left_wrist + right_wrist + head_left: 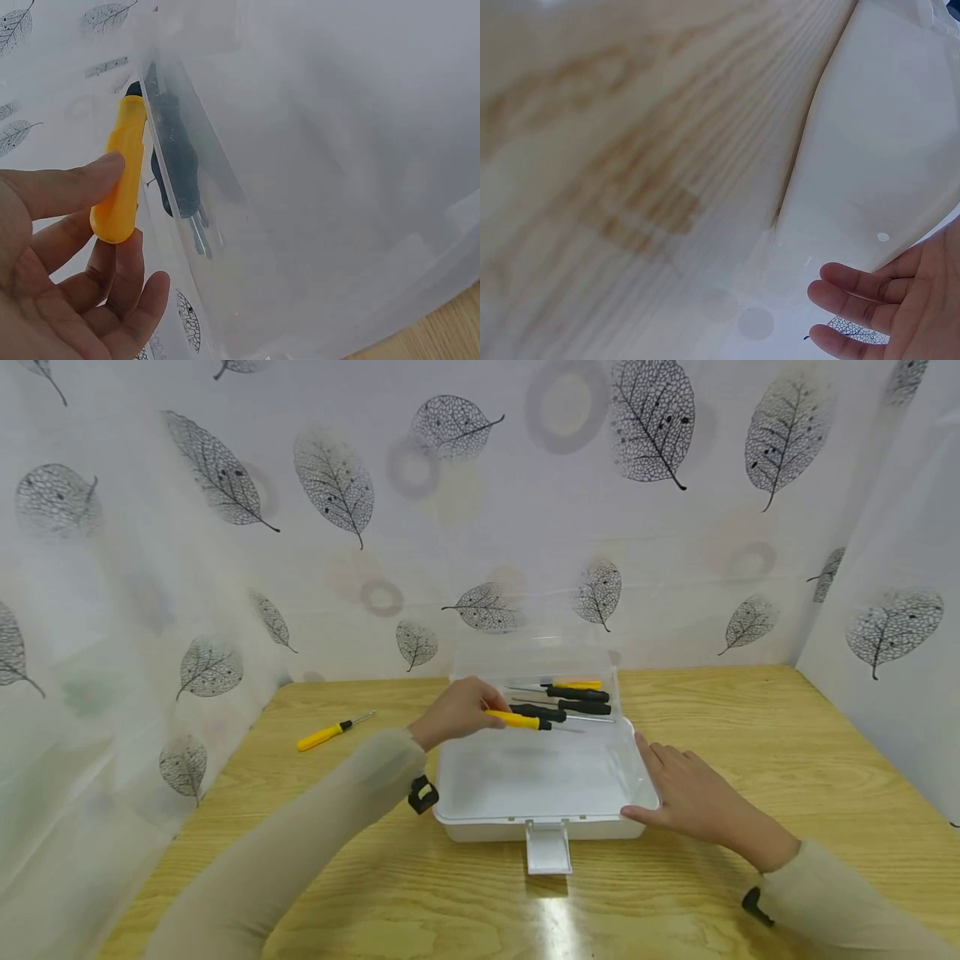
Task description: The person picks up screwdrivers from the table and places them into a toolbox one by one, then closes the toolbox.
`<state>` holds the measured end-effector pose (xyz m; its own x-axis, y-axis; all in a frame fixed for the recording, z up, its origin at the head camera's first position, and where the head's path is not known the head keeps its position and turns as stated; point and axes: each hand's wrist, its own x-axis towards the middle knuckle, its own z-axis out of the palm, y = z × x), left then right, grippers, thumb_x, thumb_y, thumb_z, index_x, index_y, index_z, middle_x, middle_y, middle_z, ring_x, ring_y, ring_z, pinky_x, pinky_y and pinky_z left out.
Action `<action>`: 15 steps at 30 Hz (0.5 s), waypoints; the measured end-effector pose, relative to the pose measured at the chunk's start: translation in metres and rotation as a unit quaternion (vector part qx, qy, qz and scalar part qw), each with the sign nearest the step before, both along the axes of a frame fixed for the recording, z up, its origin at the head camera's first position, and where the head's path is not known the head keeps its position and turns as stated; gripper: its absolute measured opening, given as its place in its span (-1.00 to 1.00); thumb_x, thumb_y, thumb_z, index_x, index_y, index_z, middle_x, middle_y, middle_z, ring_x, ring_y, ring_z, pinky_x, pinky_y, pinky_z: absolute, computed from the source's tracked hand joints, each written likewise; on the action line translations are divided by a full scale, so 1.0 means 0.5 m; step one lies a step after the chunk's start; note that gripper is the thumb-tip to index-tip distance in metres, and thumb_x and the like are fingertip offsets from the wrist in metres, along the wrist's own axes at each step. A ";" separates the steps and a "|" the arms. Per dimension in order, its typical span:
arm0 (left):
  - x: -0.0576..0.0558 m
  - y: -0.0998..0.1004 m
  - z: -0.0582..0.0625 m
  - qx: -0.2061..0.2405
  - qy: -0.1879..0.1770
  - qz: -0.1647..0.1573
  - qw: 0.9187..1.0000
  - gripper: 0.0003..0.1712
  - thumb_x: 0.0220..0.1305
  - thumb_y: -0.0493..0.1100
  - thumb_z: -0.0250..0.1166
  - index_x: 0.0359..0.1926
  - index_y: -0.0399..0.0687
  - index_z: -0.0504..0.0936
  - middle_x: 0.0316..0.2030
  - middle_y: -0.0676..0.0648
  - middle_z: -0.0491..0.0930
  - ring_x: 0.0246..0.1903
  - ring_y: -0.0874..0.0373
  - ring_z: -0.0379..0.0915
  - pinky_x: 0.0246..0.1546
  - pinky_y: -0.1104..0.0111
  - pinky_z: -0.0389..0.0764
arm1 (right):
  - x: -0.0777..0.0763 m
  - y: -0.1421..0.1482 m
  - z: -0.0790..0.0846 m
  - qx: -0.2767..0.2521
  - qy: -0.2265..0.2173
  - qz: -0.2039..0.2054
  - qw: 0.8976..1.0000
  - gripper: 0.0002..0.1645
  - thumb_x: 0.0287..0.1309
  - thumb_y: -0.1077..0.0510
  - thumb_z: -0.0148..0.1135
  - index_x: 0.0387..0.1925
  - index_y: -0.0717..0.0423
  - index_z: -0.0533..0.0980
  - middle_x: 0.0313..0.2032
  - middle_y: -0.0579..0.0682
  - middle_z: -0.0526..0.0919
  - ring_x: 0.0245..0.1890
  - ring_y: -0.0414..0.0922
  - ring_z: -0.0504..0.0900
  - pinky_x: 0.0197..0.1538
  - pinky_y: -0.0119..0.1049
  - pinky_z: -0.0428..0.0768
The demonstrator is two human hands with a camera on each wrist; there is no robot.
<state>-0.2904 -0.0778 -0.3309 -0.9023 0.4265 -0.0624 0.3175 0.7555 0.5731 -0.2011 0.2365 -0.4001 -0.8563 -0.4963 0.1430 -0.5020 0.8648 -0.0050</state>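
Observation:
My left hand (467, 710) pinches a screwdriver (521, 720) with a yellow handle between thumb and fingers, above the back of a white plastic box (540, 831). Its thin shaft points right in the head view. In the left wrist view the yellow handle (124, 169) overlaps the edge of the translucent lid (247, 262). The box stands open, its lid folded back. Several screwdrivers lie in the lid, mostly with black handles (585, 708), plus one yellow-handled screwdriver (577, 685) at the back. My right hand (686, 789) rests against the box's right side, thumb at the front corner, fingers extended.
Another yellow screwdriver (322, 737) lies on the wooden table (337, 877) to the left of the box. A white latch (548, 847) hangs from the box's front. A leaf-patterned curtain (525, 527) closes off the back and both sides.

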 end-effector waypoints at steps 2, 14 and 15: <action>0.000 0.004 0.000 0.003 0.001 -0.002 1.000 -0.80 0.10 -0.21 0.37 -0.20 -0.09 0.72 -0.20 -0.04 0.70 -0.23 0.13 0.58 -0.15 0.33 0.60 | 0.000 0.000 -0.001 0.000 -0.002 -0.001 1.000 0.23 0.02 -0.44 0.13 0.31 0.50 0.08 0.06 0.40 0.48 0.07 0.24 0.49 0.04 0.12 0.48; 0.003 0.035 0.003 -0.013 0.005 -0.005 1.000 -0.81 0.12 -0.20 0.36 -0.21 -0.10 0.72 -0.21 -0.05 0.70 -0.22 0.12 0.58 -0.17 0.35 0.60 | 0.000 -0.001 0.000 0.000 -0.003 -0.005 1.000 0.24 0.01 -0.45 0.12 0.32 0.48 0.07 0.08 0.40 0.47 0.08 0.25 0.48 0.05 0.12 0.48; 0.003 0.038 0.002 -0.014 0.004 -0.003 1.000 -0.81 0.12 -0.20 0.36 -0.21 -0.10 0.72 -0.21 -0.05 0.70 -0.22 0.12 0.57 -0.17 0.34 0.60 | 0.000 -0.001 0.001 0.000 -0.004 -0.005 1.000 0.24 0.01 -0.45 0.12 0.32 0.48 0.08 0.08 0.40 0.47 0.08 0.25 0.48 0.05 0.12 0.48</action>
